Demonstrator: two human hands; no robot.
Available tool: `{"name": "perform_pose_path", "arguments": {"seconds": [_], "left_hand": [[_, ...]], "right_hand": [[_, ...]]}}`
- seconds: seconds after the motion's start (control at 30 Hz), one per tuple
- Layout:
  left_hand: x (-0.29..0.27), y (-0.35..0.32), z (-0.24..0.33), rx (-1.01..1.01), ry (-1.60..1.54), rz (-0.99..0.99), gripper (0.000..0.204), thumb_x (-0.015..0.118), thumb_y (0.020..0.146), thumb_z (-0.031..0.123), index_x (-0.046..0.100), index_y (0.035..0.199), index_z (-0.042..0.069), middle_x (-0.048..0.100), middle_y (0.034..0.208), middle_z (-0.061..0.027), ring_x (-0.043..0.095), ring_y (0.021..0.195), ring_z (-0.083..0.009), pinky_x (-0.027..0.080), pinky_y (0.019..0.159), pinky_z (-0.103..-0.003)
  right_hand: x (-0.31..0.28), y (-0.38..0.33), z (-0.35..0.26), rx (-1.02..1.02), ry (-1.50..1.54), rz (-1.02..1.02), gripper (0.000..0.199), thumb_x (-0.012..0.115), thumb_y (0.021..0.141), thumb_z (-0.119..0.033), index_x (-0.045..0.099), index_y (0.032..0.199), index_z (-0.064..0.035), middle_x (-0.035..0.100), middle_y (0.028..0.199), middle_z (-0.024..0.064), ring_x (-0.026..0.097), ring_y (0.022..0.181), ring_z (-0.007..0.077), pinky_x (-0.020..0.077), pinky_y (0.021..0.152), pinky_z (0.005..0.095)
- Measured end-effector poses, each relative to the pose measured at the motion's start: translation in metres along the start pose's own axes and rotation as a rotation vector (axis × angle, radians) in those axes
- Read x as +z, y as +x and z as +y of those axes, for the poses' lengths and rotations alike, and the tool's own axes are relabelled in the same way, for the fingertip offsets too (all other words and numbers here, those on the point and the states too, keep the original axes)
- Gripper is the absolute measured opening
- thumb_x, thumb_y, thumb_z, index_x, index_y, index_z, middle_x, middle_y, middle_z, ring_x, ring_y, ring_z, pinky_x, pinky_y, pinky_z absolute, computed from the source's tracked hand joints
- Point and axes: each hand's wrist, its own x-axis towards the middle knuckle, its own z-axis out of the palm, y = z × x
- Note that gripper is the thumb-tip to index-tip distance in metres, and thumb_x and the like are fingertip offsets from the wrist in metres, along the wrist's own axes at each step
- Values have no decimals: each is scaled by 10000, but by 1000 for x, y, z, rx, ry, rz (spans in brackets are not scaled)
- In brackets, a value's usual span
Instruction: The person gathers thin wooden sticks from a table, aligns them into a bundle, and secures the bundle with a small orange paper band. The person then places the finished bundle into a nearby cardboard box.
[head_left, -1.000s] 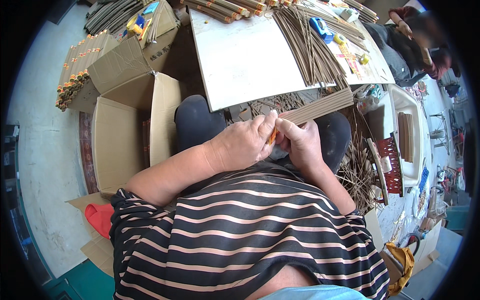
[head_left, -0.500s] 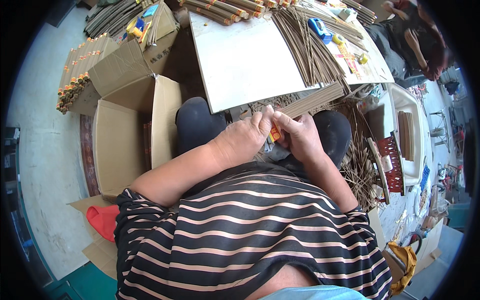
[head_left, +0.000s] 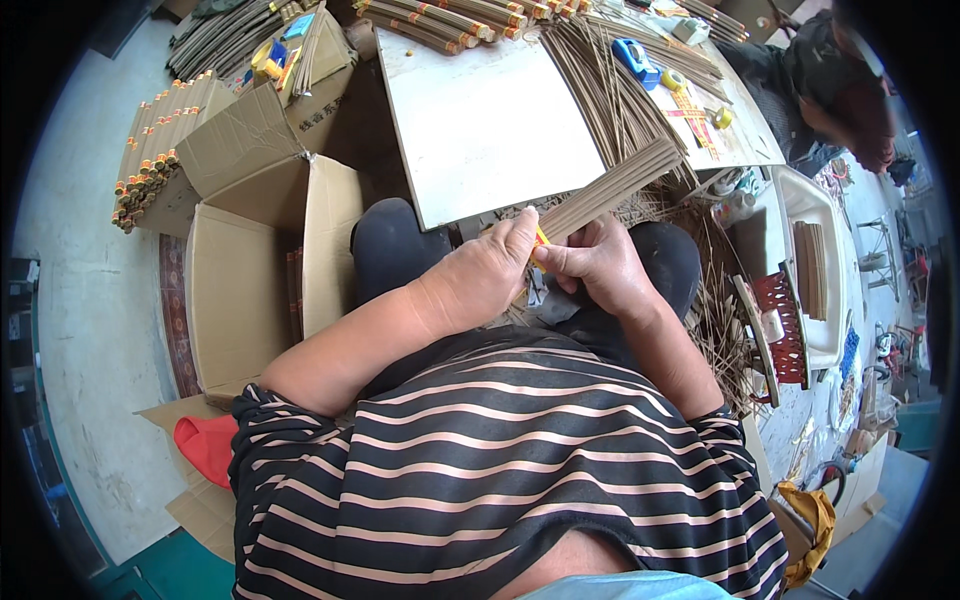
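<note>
A bundle of thin brown incense sticks [head_left: 615, 188] slants up and to the right above my lap. My left hand [head_left: 485, 268] is closed round its lower end, where the sticks disappear behind the fingers. My right hand [head_left: 612, 272] pinches the bundle from the other side, its thumb pressed close to a yellow and red paper band [head_left: 540, 245]. Most of that band is covered by my fingers. The bundle's far end points over the loose sticks by the table.
A white table [head_left: 490, 110] ahead bears loose incense sticks [head_left: 600, 90], banded bundles [head_left: 440, 22] and a blue tape dispenser [head_left: 637, 62]. Left of my knee stands an open cardboard box [head_left: 245, 290]. Banded bundles [head_left: 160, 140] are stacked beyond it. Another person [head_left: 835, 90] is at far right.
The bundle has tilted more steeply upward, and more of its length shows. My right thumb has moved down beside the band. The person at far right has leaned lower.
</note>
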Motion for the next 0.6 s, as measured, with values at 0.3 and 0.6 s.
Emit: {"name": "perform_pose_path", "arguments": {"seconds": [0.3, 0.6], "left_hand": [[-13, 2, 9, -145, -223, -93, 564, 553, 815, 31, 287, 1285, -131, 501, 1092, -328, 585, 953, -386, 487, 821, -360], [-28, 2, 13, -217, -537, -173, 578, 528, 897, 205, 278, 1306, -117, 552, 1018, -180, 587, 888, -220, 480, 780, -284]], "right_hand": [[-4, 0, -2, -45, -58, -27, 368, 746, 748, -173, 541, 974, 33, 597, 706, 52, 526, 540, 61, 419, 447, 190], [-6, -2, -4, -109, -94, -79, 412, 736, 753, -190, 504, 1013, 30, 627, 811, 77, 597, 692, 95, 490, 552, 223]]}}
